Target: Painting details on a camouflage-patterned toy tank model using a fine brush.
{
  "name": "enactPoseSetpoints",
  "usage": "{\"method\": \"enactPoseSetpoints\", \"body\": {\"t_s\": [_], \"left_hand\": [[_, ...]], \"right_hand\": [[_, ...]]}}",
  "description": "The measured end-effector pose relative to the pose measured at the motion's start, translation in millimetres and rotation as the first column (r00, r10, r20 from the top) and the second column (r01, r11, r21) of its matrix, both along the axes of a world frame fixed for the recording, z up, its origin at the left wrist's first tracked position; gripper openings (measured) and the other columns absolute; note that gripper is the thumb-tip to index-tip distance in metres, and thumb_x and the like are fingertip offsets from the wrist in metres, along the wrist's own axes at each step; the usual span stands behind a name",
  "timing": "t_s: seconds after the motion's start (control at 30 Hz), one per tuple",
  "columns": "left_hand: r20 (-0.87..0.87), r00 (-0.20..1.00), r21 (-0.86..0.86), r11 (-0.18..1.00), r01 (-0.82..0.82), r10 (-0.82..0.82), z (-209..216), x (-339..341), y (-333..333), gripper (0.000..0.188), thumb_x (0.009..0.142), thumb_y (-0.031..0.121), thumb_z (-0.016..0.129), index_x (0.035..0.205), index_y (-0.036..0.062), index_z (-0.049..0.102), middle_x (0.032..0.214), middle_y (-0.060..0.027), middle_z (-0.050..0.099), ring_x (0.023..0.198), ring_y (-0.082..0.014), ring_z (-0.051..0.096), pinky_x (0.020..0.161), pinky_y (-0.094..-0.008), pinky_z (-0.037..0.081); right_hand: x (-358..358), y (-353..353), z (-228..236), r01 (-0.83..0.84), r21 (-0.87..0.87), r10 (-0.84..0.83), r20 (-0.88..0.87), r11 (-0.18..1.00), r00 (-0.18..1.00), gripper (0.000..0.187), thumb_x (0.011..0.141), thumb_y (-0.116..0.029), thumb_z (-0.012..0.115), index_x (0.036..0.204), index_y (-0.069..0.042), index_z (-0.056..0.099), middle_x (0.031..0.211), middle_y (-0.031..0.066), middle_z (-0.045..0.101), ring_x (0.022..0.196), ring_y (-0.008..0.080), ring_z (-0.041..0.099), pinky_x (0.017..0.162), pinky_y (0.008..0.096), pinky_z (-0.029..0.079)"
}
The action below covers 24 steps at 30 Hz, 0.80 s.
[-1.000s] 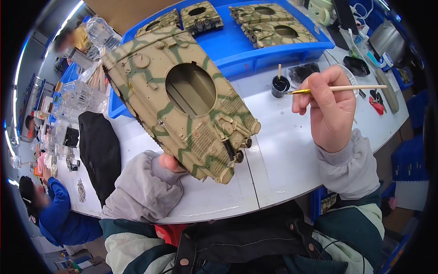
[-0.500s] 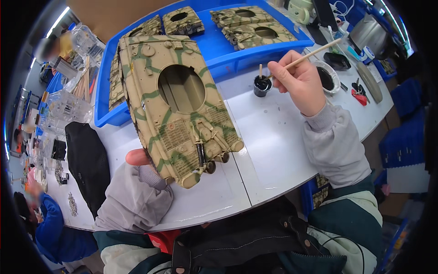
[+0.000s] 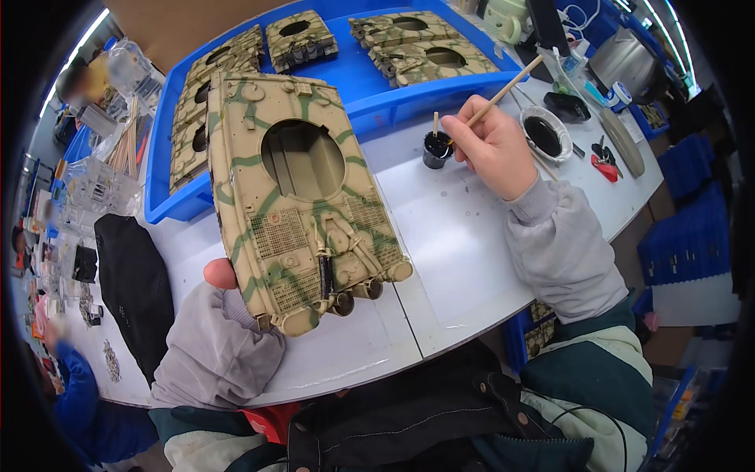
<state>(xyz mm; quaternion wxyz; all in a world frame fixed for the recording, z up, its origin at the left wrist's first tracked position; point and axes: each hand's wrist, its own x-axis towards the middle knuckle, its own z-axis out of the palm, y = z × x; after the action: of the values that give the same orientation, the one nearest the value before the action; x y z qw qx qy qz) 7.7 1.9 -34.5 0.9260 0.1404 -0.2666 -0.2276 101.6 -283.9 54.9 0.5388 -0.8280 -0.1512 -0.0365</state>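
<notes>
My left hand point(image 3: 221, 274) holds up a model tank hull point(image 3: 236, 197) from beneath; only its thumb shows at the hull's left edge. The hull has tan and green camouflage, a round opening in its top and one part painted black near the close end. Between the fingers of my right hand point(image 3: 497, 148) is a thin wooden-handled brush point(image 3: 507, 88), slanting up to the right. Its lower end is by a small cup of black paint point(image 3: 437, 154), and my fingers partly hide the tip. Another short stick point(image 3: 436, 124) stands in that cup.
A blue tray point(image 3: 377, 118) with several more camouflaged hulls point(image 3: 299, 39) lies behind. To the right are a bowl of black liquid point(image 3: 543, 135), a red-handled tool point(image 3: 605, 167) and a kettle point(image 3: 629, 63). A black cloth item point(image 3: 134, 291) lies left. Other people sit at far left.
The whole view has shifted, so things sit a little more to the left. The hull is turned slightly in my left hand, and the brush stays at the paint cup.
</notes>
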Motion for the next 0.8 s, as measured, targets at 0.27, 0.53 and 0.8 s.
{"method": "enactPoseSetpoints", "body": {"t_s": [0.27,0.53,0.8], "left_hand": [[-0.005,1.000,0.002,1.000,0.011,-0.011,-1,-1,-2,0.083,0.077,0.053,0.059,0.138,0.0058,0.028,0.139,-0.0203,0.034,0.126,-0.0302,0.038,0.100,-0.0485,0.040],[0.005,0.999,-0.009,0.999,0.041,-0.041,-4,6,-5,0.086,0.075,0.054,0.061,0.138,0.0048,0.027,0.138,-0.0200,0.035,0.126,-0.0298,0.039,0.100,-0.0480,0.040],[0.014,0.999,-0.017,0.999,0.034,-0.033,-6,7,-6,0.090,0.074,0.054,0.064,0.138,0.0039,0.026,0.138,-0.0198,0.036,0.125,-0.0293,0.040,0.100,-0.0476,0.040]], "right_hand": [[-2,0,-1,-0.002,-0.030,0.002,0.000,1.000,1.000,0.026,0.088,-0.021,0.060,0.073,-0.003,0.049,0.059,0.0040,0.059,0.051,0.0084,0.057,0.046,0.0219,0.041],[-2,1,0,-0.007,-0.022,0.007,-0.023,1.000,1.000,0.025,0.088,-0.021,0.060,0.072,-0.004,0.050,0.059,0.0027,0.058,0.052,0.0072,0.055,0.047,0.0207,0.039],[-45,26,25,-0.250,0.563,0.131,0.243,0.788,0.961,0.013,0.088,-0.007,0.059,0.082,-0.001,0.049,0.067,0.0070,0.060,0.061,0.0087,0.057,0.058,0.0224,0.048]]}}
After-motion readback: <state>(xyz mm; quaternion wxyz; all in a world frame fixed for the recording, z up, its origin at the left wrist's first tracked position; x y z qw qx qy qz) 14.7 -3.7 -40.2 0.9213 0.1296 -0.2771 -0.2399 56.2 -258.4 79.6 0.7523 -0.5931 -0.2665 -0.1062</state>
